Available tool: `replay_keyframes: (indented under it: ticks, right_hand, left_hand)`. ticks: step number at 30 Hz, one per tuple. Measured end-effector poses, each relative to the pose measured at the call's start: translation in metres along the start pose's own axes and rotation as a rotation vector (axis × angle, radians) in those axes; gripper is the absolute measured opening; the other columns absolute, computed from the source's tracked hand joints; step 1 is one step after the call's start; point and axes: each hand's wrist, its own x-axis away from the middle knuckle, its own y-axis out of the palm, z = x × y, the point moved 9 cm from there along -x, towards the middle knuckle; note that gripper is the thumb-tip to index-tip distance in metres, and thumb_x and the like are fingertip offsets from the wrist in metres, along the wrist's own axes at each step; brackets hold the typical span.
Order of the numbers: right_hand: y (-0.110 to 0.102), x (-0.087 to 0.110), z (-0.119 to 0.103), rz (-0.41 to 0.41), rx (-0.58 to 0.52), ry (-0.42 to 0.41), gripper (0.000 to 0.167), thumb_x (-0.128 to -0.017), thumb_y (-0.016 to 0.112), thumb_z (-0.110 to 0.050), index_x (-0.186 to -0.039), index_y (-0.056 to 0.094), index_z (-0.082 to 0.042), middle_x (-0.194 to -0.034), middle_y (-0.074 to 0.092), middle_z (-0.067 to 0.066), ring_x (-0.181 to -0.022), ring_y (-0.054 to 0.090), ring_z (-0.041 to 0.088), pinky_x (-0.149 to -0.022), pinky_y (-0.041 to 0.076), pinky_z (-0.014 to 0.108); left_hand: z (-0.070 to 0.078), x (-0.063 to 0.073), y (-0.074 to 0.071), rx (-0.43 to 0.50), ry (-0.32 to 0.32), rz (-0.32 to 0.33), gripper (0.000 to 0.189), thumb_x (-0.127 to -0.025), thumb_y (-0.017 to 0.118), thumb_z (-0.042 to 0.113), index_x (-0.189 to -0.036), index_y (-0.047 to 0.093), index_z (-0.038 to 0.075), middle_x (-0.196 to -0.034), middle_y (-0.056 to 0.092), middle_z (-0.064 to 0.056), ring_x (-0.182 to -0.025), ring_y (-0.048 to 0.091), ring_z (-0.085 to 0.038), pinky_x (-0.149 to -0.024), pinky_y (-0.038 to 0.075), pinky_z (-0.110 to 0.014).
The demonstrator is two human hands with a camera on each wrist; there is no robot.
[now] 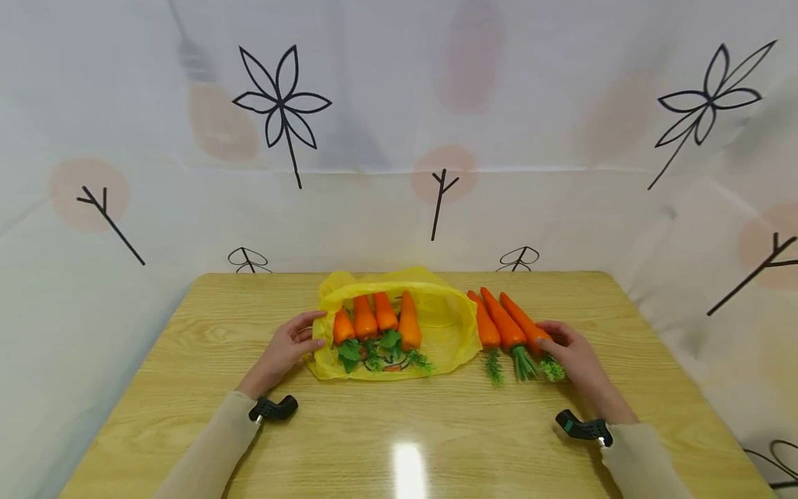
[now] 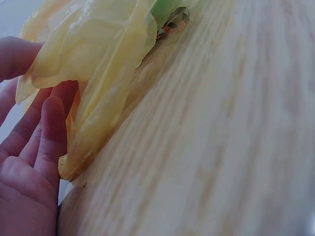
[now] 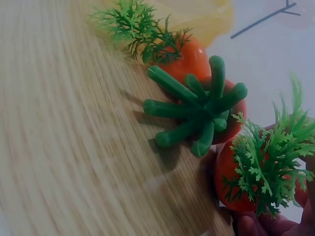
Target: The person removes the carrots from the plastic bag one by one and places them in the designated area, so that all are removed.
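Observation:
A yellow plastic bag (image 1: 450, 339) lies on its side, its mouth facing me. Several orange carrots (image 1: 409, 324) with green tops rest inside its left half. At the bag's left rim, my left hand (image 1: 280, 352) holds the thin plastic between thumb and fingers; the left wrist view shows the film draped over the fingers (image 2: 51, 128). Three more carrots lie side by side just right of the bag. My right hand (image 1: 576, 357) grips the rightmost carrot (image 1: 522, 320) near its leafy end. In the right wrist view, its feathery top (image 3: 270, 167) hides part of the fingers.
Beside the gripped carrot lie a carrot with thick green stalks (image 1: 506, 326) and one with a feathery top (image 1: 488, 329), close against the bag. All stand on a wooden table (image 1: 349, 436). A patterned white cloth (image 1: 374, 222) hangs behind its far edge.

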Motion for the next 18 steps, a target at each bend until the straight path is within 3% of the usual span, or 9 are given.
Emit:
replay_keyframes:
  ticks: [5,12,18]
  right_hand:
    - [0.0057,-0.0007,0.002,-0.001,-0.039,-0.008,0.055,-0.102,0.06,-0.032,-0.142,0.047,0.002,-0.138,0.049,0.023,-0.102,0.049,-0.003,-0.082,0.043,0.013]
    - [0.0049,0.0006,0.0062,0.002,-0.05,0.019,0.058,-0.102,0.059,-0.035,-0.146,0.045,0.0,-0.141,0.047,0.021,-0.106,0.048,0.001,-0.084,0.043,0.015]
    - [-0.0028,0.0003,0.0054,-0.002,-0.066,0.037,0.061,-0.104,0.054,-0.037,-0.15,0.038,0.0,-0.144,0.044,0.022,-0.104,0.047,-0.003,-0.085,0.042,0.018]
  left_hand:
    - [0.0026,0.0021,-0.0025,-0.008,0.021,0.006,0.055,-0.096,0.066,0.005,-0.146,0.044,-0.002,-0.149,0.039,-0.024,-0.11,0.062,-0.012,-0.083,0.055,-0.029]
    - [0.0018,0.002,-0.0005,0.001,0.001,0.0,0.058,-0.096,0.067,0.006,-0.147,0.042,-0.001,-0.151,0.036,-0.025,-0.111,0.06,-0.012,-0.085,0.054,-0.028]
    - [0.0011,0.0013,0.0002,0.008,0.001,0.009,0.057,-0.096,0.066,0.005,-0.147,0.043,0.0,-0.151,0.037,-0.024,-0.112,0.06,-0.012,-0.085,0.054,-0.028]
